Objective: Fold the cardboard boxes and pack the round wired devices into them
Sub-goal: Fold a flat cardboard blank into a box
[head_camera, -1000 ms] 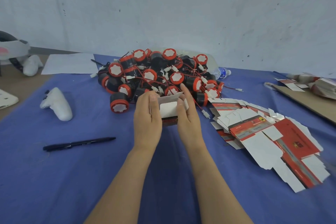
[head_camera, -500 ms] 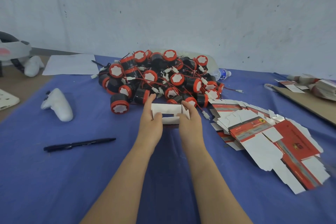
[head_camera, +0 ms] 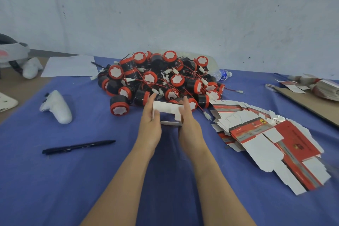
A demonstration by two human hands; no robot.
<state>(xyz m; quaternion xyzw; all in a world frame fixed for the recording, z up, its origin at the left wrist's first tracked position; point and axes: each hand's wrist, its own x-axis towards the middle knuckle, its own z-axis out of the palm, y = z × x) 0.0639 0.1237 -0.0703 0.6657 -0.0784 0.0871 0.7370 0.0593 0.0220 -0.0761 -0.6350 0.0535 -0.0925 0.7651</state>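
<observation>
cardboard box (head_camera: pixel 167 109) in left hand (head_camera: pixel 149 130) and right hand (head_camera: pixel 190 129), beside device pile (head_camera: pixel 157 79)

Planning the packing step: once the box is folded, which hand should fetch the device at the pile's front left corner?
Probably left. The left hand grips the box on the side nearer that device, with nothing between them; the right hand could hold the box meanwhile.

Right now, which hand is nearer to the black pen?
Left. The left hand grips the cardboard box at its left end, the black pen lying further left and nearer the person; the right hand grips the opposite end, farther from the pen.
</observation>
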